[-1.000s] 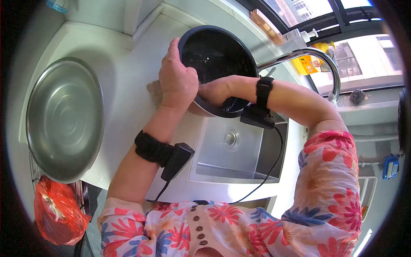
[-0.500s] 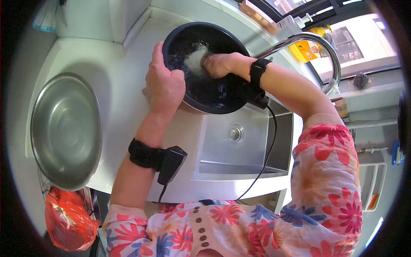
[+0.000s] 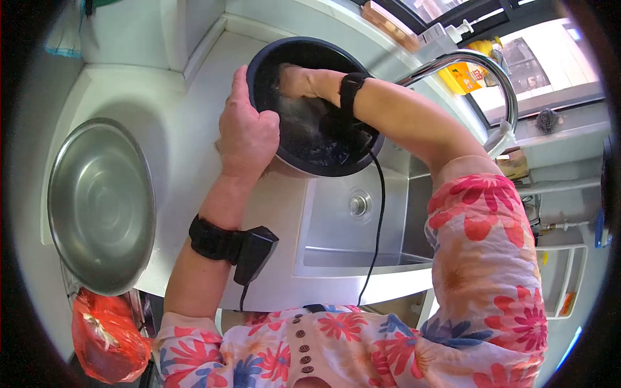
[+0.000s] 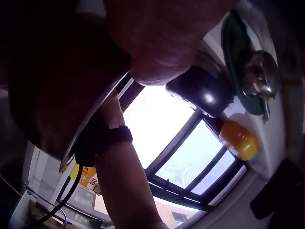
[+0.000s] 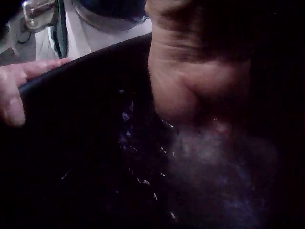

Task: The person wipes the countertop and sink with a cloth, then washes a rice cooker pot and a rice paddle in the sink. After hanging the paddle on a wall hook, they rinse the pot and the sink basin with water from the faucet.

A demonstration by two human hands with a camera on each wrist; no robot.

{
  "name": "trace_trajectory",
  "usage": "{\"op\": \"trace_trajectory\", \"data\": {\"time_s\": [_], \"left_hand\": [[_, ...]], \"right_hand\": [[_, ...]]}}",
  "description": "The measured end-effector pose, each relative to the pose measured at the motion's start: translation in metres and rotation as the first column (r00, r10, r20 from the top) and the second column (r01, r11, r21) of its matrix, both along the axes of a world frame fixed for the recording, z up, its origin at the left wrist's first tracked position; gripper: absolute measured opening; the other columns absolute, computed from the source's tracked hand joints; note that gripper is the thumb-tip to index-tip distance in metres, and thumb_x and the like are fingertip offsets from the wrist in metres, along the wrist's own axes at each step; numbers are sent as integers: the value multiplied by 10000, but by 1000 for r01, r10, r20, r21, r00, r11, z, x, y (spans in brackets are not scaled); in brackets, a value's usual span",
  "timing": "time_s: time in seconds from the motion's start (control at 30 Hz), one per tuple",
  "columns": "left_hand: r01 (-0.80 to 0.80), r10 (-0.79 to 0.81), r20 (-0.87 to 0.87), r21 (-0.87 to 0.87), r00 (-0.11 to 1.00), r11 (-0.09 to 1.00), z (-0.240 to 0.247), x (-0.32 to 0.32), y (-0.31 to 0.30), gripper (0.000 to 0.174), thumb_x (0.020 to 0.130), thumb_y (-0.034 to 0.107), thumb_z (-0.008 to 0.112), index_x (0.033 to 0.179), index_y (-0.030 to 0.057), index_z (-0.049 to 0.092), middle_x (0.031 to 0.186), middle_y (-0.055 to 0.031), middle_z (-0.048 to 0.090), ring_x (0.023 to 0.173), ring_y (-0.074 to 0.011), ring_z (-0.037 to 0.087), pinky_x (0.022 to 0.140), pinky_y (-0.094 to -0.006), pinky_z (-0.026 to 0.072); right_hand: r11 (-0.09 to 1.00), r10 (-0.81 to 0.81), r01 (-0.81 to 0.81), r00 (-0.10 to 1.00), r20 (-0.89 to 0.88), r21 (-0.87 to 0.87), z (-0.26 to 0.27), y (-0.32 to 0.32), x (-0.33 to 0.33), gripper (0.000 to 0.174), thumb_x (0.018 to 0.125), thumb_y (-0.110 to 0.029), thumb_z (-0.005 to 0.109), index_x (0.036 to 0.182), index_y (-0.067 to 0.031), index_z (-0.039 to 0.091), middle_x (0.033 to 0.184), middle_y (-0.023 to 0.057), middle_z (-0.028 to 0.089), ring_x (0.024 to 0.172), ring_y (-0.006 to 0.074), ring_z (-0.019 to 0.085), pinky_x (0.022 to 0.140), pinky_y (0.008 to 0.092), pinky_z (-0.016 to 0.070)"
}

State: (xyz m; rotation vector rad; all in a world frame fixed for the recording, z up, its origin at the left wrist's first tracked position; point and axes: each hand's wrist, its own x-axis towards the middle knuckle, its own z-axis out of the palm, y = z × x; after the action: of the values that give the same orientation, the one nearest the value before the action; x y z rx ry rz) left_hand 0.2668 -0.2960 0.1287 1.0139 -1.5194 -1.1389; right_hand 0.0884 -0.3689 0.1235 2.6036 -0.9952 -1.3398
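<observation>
A deep pot [image 3: 336,158] with a dark inside stands tilted over the far left part of the sink in the head view. My left hand [image 3: 249,139] grips its left rim; the thumb lies over the inner side, as the right wrist view also shows. Inside the pot is my right hand [image 3: 297,83], bent down at the wrist near the far left wall. A whitish, blurred patch [image 5: 209,157] spreads beneath it, among wet glints. Its fingertips are hidden there, and I cannot tell whether they hold anything.
A steel sink [image 3: 336,255] lies below the pot, with a curved faucet [image 3: 508,90] at the right. On the left counter stands a large metal basin [image 3: 103,207]. A red plastic bag [image 3: 107,336] hangs below it. A black cable [image 3: 380,226] trails from the right wrist.
My right hand has moved from the pot's near side to its far left, and a whitish blur has shown up by it. My left hand stays on the rim; the pot has shifted slightly left.
</observation>
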Motion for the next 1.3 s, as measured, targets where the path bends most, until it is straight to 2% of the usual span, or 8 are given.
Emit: {"op": "trace_trajectory", "data": {"time_s": [0.1,0.13,0.2,0.27,0.4,0.67,0.97,1.3], "left_hand": [[-5,5,21,-3,1000,1000,-1,-1,0,624,663,-8,437,1280,-27,346,1144,-253,519,1050,-386,509,941,-397,378],[-17,17,39,-21,999,1000,-1,-2,0,617,672,-11,432,1282,-30,342,1162,-258,503,1070,-387,494,953,-397,366],[-18,18,48,-5,999,1000,0,-3,1,616,676,-14,430,1285,-33,339,1173,-264,490,1083,-391,481,962,-400,356],[-18,17,56,9,998,1000,-1,-4,0,614,679,-16,427,1287,-35,336,1183,-270,477,1097,-396,467,971,-403,347],[-82,82,-15,-18,997,996,-5,-11,0,620,672,-26,432,1284,-41,339,1171,-277,480,1094,-400,467,974,-405,345],[-153,154,-16,47,988,987,5,-10,4,592,659,-39,454,1248,-49,396,1107,-275,532,1032,-398,519,936,-402,383],[-109,111,38,-44,993,993,2,-10,-1,572,666,-44,479,1233,-53,406,1053,-266,561,979,-395,547,893,-408,414],[-139,142,88,-43,986,989,1,-20,-4,571,665,-42,478,1233,-36,421,998,-261,584,915,-397,573,859,-413,436]], "right_hand": [[763,-588,613,522,618,208,-23,-2,13,261,696,-64,574,949,-28,628,909,172,622,893,263,598,728,355,478],[966,-217,256,882,417,-39,-27,-3,22,257,684,-47,587,938,-28,616,904,151,620,891,241,592,732,345,478],[966,225,-209,970,95,-154,-30,5,30,256,672,-30,600,928,-27,604,898,131,617,888,219,585,735,334,477],[756,-646,399,328,689,519,-33,21,30,233,709,-60,593,934,-4,615,930,163,640,884,266,612,737,368,477],[630,-776,347,258,575,695,-13,58,38,211,724,-37,574,926,16,601,886,166,638,770,251,607,652,387,484],[415,-883,609,449,138,676,72,114,12,222,753,-73,518,941,23,589,850,150,625,759,220,582,707,314,463],[920,-332,357,930,-159,163,67,85,-37,224,751,-301,584,869,-126,658,900,33,648,932,253,572,909,388,382],[929,-243,278,956,-162,246,9,87,-97,168,698,-114,590,846,-64,650,869,129,643,881,268,600,817,370,450]]}}
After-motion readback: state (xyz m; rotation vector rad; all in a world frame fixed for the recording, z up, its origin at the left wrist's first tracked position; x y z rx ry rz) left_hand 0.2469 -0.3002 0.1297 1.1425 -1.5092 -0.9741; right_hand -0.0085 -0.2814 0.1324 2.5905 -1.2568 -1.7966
